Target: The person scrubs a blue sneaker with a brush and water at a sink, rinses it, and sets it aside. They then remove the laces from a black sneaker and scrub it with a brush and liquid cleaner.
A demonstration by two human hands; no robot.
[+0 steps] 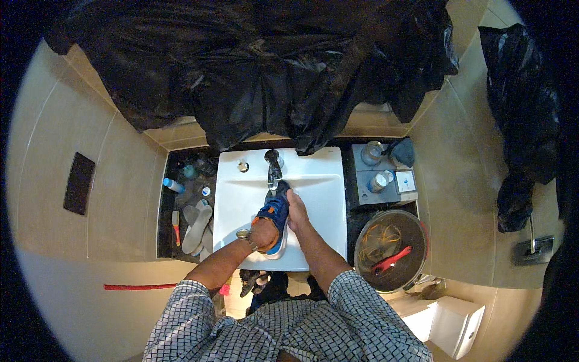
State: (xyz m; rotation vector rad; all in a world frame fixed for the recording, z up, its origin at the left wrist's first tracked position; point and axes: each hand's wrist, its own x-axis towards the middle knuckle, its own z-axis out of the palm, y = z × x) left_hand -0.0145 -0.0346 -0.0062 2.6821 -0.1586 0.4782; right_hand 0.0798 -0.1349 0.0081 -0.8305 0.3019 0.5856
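A blue sneaker (pixel 280 209) with orange trim and a white sole is held over the white washbasin (pixel 321 240), its toe under the faucet (pixel 273 164). Water seems to run from the spout onto the toe. My left hand (pixel 264 233), with a watch on its wrist, reaches into the shoe's opening, so its fingers are hidden inside. Along the shoe's right side lies my right hand (pixel 296 210), cupped against it; some of its fingers are out of sight beneath the shoe.
Left on the dark counter lie grey insoles (pixel 197 226), a red-handled brush (pixel 176 228) and a blue-capped bottle (pixel 173 185). To the right are jars (pixel 377 182) on grey boxes (pixel 364 195) and a round strainer (pixel 362 253) holding a red brush (pixel 391 261). Black plastic sheeting (pixel 253 81) hangs above the basin.
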